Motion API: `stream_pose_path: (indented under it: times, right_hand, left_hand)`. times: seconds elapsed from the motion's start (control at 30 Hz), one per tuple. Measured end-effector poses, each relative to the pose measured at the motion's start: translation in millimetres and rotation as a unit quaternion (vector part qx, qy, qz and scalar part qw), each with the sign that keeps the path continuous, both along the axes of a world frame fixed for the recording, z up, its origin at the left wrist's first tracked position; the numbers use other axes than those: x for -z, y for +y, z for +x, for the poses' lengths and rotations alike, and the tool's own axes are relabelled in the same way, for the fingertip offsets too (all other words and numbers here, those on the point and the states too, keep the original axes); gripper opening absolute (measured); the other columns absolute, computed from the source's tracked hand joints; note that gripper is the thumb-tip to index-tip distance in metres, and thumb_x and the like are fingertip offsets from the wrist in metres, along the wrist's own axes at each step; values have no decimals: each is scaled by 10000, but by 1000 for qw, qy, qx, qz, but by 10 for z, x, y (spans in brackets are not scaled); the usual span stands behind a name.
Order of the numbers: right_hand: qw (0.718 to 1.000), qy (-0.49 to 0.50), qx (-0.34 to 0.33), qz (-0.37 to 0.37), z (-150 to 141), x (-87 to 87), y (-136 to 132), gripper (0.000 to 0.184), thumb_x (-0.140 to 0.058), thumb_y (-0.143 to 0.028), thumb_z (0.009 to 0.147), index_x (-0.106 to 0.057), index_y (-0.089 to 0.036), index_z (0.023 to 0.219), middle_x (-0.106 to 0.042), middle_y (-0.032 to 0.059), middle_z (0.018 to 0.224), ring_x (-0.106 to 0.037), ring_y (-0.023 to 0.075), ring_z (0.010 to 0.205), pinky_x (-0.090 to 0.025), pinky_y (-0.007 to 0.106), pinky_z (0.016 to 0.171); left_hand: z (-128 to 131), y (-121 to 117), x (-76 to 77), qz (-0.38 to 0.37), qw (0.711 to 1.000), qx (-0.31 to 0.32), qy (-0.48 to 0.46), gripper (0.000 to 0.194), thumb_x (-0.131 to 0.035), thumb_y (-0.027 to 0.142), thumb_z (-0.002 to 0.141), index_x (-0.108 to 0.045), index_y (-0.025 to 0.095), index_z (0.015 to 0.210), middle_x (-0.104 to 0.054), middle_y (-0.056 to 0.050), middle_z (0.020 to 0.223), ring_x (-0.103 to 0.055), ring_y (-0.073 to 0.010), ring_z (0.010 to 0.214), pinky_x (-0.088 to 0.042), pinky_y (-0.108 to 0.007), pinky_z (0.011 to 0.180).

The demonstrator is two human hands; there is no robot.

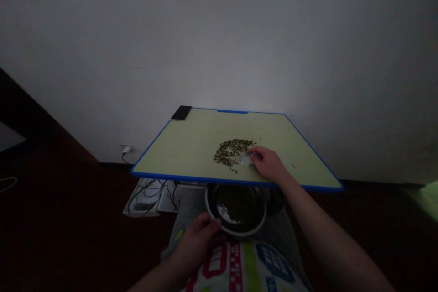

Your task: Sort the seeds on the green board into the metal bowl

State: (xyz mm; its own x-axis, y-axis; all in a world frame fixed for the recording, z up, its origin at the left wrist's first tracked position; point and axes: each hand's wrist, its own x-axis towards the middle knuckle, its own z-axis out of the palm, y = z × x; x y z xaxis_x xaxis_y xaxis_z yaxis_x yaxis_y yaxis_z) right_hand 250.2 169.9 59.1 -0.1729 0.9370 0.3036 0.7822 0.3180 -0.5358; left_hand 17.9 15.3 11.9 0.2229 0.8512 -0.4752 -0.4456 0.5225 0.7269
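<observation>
Near the tabletop's front edge [191, 178], room beyond, the right hand [269, 163] pinches a scraper [244, 160], the left hand [198, 239] a bowl's rim [242, 234].

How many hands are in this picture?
2: the left hand holding the bowl by its rim, the right hand at the tabletop, gripping a pale, flat piece beside scattered brown bits. No others show.

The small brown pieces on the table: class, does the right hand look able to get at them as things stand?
Probably yes: the right hand is at the right-hand edge of the small brown pieces, holding a pale flat object beside them, and nothing visible blocks the way.
</observation>
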Motion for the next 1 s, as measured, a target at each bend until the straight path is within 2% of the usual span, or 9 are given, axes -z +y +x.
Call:
stream_pose_path:
  times: [0.17,0.33,0.7,1.0]
  right_hand:
    - [1000,1,14,2,7,-8,-18,260,-526,-214,796,-724,-178,960,-687,38,747,-573,156,651,-433,279,663]
    - [1000,6,14,8,5,-13,-22,252,-521,-225,788,-720,-177,934,-661,22,696,-546,146,610,-417,269,635]
    - [1000,-1,6,7,-4,-4,-11,255,-527,-238,820,-715,-182,983,-703,54,821,-588,161,697,-443,283,696]
    - [1000,5,-6,-4,-7,-8,-27,245,-532,-232,821,-713,-175,976,-693,43,777,-579,153,661,-439,274,668]
  left_hand:
    - [-8,-6,27,1,1000,-4,6,438,-903,425,477,-735,146,769,-784,-80,805,-720,-200,751,-558,-291,735]
    - [-10,-10,71,8,1000,-1,0,413,-891,424,506,-726,145,761,-784,-88,806,-725,-215,764,-557,-310,755]
    - [0,7,22,-2,1000,-3,-2,421,-904,416,475,-731,148,751,-781,-75,779,-721,-204,736,-549,-295,735]
    - [2,9,2,4,1000,-4,7,419,-896,420,487,-724,144,750,-779,-85,785,-713,-203,721,-546,-296,718]
